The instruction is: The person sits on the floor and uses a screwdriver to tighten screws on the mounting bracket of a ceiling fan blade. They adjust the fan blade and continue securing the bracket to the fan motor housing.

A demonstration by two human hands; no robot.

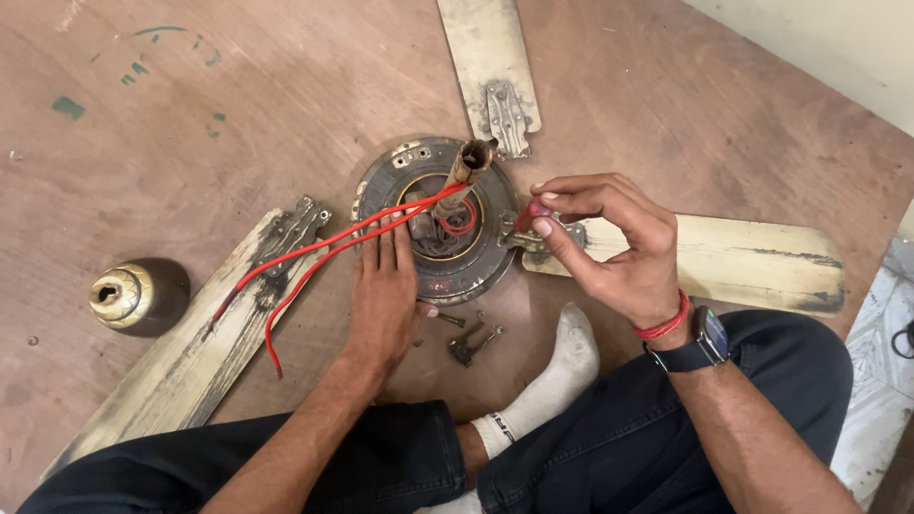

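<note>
The right hand (609, 243) pinches a red-handled screwdriver (528, 215) between thumb and fingers, its tip at the blade bracket (514, 238) on the motor's right edge. The left hand (384, 290) lies flat and open on the fan motor (447, 224), grasping nothing, beside two red wires (314, 257) trailing from the central rod (466, 171). Three blades (724, 262) radiate over the wooden floor (238, 124); loose screws (471, 341) lie near the socked foot (562, 366), a brass cup (138, 295) well left.

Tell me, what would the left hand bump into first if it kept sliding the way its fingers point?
Probably the red wires just past the left hand, then the fan's upright rod, though depth is unclear.
</note>
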